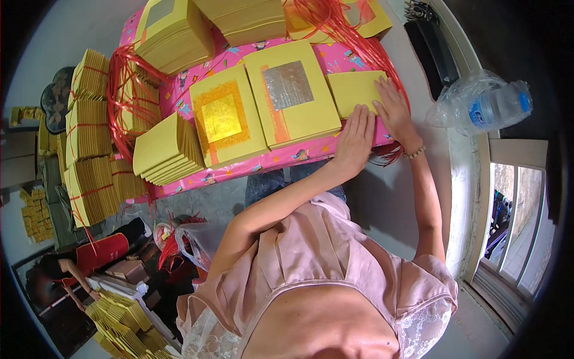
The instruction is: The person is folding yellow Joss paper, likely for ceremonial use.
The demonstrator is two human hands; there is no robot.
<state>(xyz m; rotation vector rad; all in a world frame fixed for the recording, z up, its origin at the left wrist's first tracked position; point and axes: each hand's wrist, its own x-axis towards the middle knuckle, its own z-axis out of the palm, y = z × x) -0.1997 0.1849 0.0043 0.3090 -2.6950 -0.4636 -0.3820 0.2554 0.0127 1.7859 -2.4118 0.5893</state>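
Note:
Both hands rest at the right of a pink patterned table [287,157]. My left hand [356,140] lies with fingers stretched along the near edge of a small yellow folded paper [353,90]. My right hand [396,115], a beaded bracelet at its wrist, lies flat with fingers out on the paper's right edge. Left of them sits a stack of yellow paper with a silver square [290,85]. Beside it is another stack with a gold square [221,118] on an orange patch. A fanned row of folded yellow papers [170,149] stands further left.
Red plastic strings [359,36] hang over the table's right side. Tied yellow bundles [89,131] are piled at the left. Tall yellow stacks [176,39] line the back. A plastic bottle [496,107] sits at the right. Another person's arm [78,278] shows at lower left, near yellow papers.

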